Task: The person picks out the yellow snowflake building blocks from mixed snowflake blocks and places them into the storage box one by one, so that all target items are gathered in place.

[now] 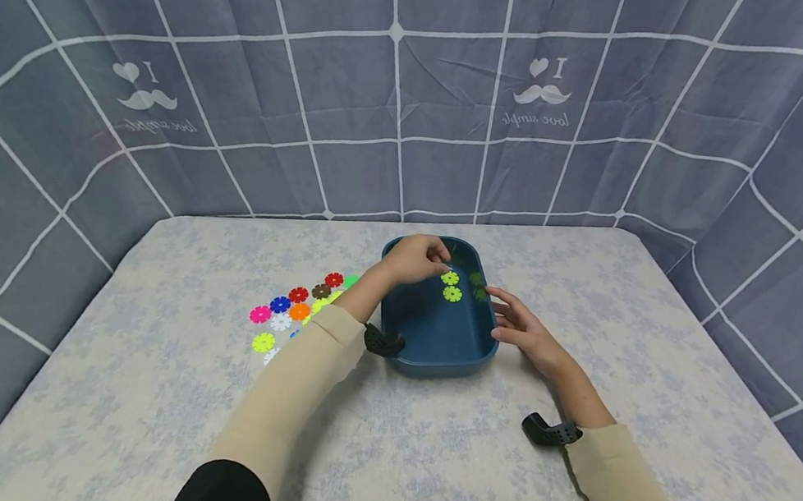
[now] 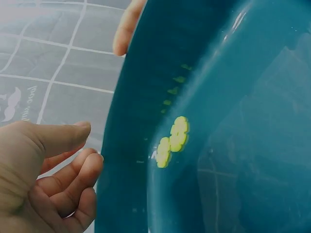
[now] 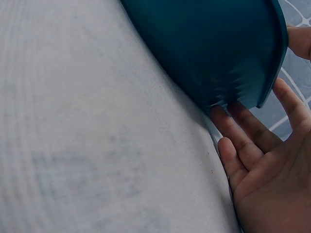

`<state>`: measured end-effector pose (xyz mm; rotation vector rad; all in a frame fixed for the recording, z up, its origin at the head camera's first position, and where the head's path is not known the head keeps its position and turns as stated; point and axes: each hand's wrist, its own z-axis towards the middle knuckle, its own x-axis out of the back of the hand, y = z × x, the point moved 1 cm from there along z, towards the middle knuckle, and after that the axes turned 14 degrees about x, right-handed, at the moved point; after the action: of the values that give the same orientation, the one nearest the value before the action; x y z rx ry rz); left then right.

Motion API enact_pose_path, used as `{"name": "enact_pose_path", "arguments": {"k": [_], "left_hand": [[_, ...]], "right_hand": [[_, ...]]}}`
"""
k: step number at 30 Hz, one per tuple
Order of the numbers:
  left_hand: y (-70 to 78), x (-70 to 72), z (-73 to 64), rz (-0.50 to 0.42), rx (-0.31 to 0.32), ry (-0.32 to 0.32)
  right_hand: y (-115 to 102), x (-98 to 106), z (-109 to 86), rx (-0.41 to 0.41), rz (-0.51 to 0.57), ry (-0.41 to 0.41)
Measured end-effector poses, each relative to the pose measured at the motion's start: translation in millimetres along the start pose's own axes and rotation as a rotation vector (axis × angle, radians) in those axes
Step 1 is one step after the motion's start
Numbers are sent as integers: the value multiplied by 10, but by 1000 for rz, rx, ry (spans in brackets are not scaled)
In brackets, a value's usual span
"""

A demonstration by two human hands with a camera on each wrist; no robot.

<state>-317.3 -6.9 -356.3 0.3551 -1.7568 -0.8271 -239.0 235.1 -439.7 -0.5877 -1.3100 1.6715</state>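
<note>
A dark blue plastic bin stands on the table. Inside it, two yellow-green snowflake discs lie near its right side, and the left wrist view shows these discs close together. My left hand hovers over the bin's far left part. Its thumb and loosely bent fingers have a gap between them, with nothing visible in it. On the opposite side, my right hand touches the bin's outer right wall with fairly straight fingers. Left of the bin lie several snowflake discs in mixed colours, partly hidden by the left forearm.
A patterned pale cloth covers the table. Grey checked curtains rise behind it and at both sides. Each wrist carries a black strap, such as the right wristband.
</note>
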Motion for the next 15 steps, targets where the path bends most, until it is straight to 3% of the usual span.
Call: {"name": "enact_pose_path", "arguments": {"k": [15], "left_hand": [[-98,184,-214,-57,-36,63]], "right_hand": [[53,23,3,-12,-1,6]]}}
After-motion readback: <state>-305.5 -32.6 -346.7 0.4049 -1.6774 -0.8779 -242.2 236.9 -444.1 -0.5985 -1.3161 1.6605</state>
